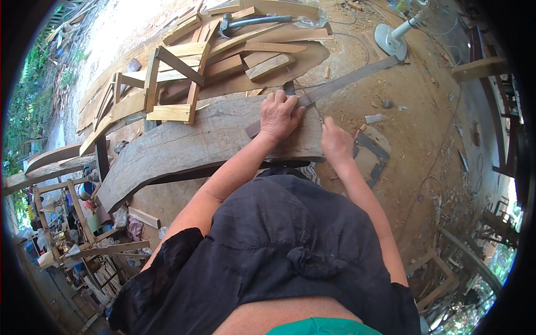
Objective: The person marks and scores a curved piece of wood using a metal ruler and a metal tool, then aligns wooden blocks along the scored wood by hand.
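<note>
One big grey wooden slab (190,137) runs across the middle, curved and cracked along its length. Behind it there's a heap of offcuts (271,67), well over ten pieces, too jumbled for me to give a proper count. One open wooden frame (152,81) made of pale and darker sticks stands at the heap's near edge.

Then one long dark strip (357,81), lying slantwise over the right end of the slab and sticking out well past it. One white stand (389,42) with a round base is near its far tip, and there's one hammer (254,23) with a bluish handle on top of the heap.

Two hands. The left hand (280,115) bears down on the strip, fingers bunched and curled over it. The right hand (336,142) is a closed fist around the near end of one thin tool (314,105), which slants up beside the strip; the grip part is hidden, so can't say what kind of tool.

Container-wise: one open wooden rack (81,212) at lower left is crammed with bags and mixed bits, too small to sort out. Plus one clear plastic bag (312,18) past the hammer; can't tell if anything's inside.
</note>
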